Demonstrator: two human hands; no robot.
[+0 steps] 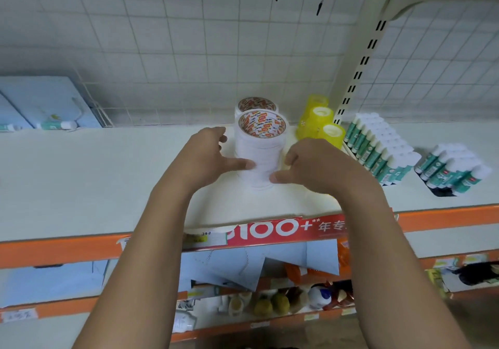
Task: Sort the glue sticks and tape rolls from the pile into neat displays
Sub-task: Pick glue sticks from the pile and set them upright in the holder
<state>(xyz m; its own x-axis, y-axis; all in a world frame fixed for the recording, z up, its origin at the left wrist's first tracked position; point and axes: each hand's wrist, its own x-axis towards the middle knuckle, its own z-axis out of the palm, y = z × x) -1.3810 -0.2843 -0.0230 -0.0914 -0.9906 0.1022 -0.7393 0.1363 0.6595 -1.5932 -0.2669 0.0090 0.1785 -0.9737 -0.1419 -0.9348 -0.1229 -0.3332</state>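
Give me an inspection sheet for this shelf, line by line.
Surface: white shelf, orange front edge.
Job's things: front tape stack upright, rear tape stack behind it; yellow tape rolls to its right; glue sticks in two packed blocks farther right.
Clutter: loose glue stick far left by blue boxes.
Grippers: left hand and right hand grip the front tape stack's sides.
Cables: nothing seen.
Surroundings: wire grid behind, stocked lower shelves below.

A shop selling stationery: a cream shelf (108, 181) with an orange edge strip (54, 251) carrying price tags (19, 315) (print too blurred to read), a slotted upright (359, 70), a wire grid back panel (189, 51), a red promotional banner (283, 230), and glue sticks (378, 146) stocked in wrapped multipacks.
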